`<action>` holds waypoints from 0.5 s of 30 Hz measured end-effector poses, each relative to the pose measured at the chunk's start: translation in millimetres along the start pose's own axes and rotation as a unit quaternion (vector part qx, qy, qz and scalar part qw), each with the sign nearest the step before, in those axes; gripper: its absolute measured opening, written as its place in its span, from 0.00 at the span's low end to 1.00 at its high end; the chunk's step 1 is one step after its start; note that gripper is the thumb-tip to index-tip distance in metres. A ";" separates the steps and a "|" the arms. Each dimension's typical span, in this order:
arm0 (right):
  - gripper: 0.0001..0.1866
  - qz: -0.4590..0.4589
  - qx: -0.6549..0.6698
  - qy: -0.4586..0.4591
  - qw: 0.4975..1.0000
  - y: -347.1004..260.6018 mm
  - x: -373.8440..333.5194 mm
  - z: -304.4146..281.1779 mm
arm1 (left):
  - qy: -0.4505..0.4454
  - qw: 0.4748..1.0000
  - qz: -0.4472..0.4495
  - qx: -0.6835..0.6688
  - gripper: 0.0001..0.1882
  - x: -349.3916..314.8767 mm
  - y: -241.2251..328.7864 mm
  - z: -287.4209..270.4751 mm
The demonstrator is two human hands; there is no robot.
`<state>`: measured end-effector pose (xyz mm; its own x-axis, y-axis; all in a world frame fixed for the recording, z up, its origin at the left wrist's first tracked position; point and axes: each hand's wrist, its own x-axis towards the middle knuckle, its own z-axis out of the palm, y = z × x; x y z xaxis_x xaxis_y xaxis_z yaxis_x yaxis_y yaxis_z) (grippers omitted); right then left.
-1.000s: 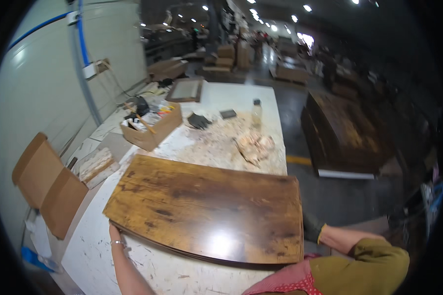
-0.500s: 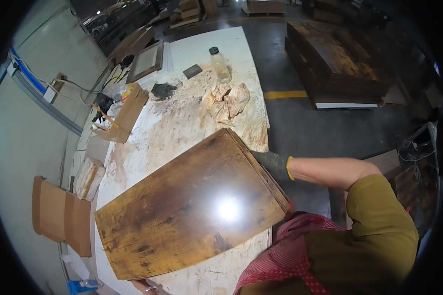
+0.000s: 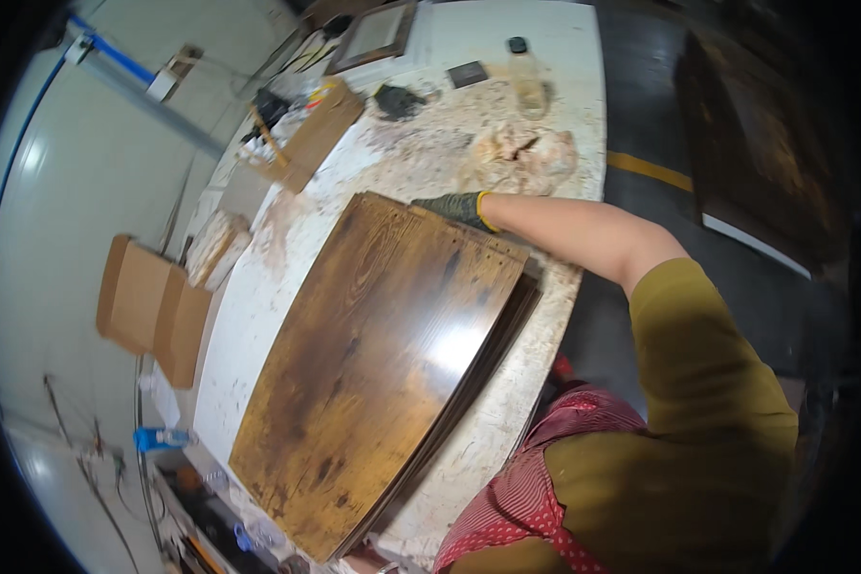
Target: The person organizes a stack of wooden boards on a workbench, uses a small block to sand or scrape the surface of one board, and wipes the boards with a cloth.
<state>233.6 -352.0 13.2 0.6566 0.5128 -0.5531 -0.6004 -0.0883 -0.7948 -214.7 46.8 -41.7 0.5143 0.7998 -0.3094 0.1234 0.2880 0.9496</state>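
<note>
A stack of brown wooden boards (image 3: 354, 364) with a glossy, dark-mottled top lies slantwise on the white worktable. Small holes line the top board's far end. My right hand (image 3: 457, 208), in a dark glove with a yellow cuff, grips that far end, its fingers partly hidden by the board. At the near end, along the lower rim of the picture, only a sliver of my left hand (image 3: 365, 560) shows below the boards; its fingers are hidden. Just beyond my right hand lies a crumpled, stained cloth (image 3: 521, 161).
The white table (image 3: 426, 517) is dusty and stained. On its far part are a clear bottle (image 3: 526, 86), a dark flat block (image 3: 467, 74), a dark glove (image 3: 398, 101) and a cardboard box (image 3: 320, 139). An open carton (image 3: 153, 301) stands at left. Stacked boards (image 3: 765, 143) stand right.
The stack has turned anticlockwise, its far end swinging left over the table. My right hand has moved from the stack's right side to its far end. The whole view has shifted and tilted.
</note>
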 end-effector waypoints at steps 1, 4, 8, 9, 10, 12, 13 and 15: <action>0.28 0.001 -0.007 -0.010 1.000 -7.0 8.5 0.2 | 0.010 1.000 -0.005 -0.018 0.24 -19.4 -7.3 -8.0; 0.28 0.005 -0.024 -0.033 0.999 -13.3 32.7 5.1 | 0.022 0.997 -0.007 -0.075 0.24 -55.8 -25.5 -28.0; 0.28 0.006 0.016 0.003 1.000 -14.7 22.7 -24.3 | 0.059 0.995 -0.085 -0.014 0.32 -32.1 -1.2 -34.7; 0.28 0.012 0.025 0.003 1.000 -15.8 26.6 -19.3 | 0.027 0.994 -0.096 -0.051 0.36 -18.9 1.7 -68.2; 0.28 0.016 0.032 0.006 0.999 -14.0 30.7 -15.5 | -0.010 0.991 -0.105 -0.087 0.39 -7.4 -1.4 -100.4; 0.28 0.024 0.038 0.033 0.998 -9.0 35.6 -10.3 | -0.020 0.996 -0.065 -0.052 0.46 7.9 10.2 -90.7; 0.28 0.026 0.040 0.046 0.998 -7.5 37.8 -5.1 | -0.049 0.991 -0.095 -0.086 0.45 9.9 21.5 -79.9; 0.28 0.031 0.045 0.070 0.996 -7.6 38.2 3.3 | -0.079 0.980 -0.133 -0.126 0.44 15.5 28.2 -55.9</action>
<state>261.7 -329.0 -1.1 0.6706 0.3840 -0.6346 -0.6760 -0.0358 -0.7360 -250.7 96.8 -22.5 0.6191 0.5937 -0.5141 0.0678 0.6117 0.7882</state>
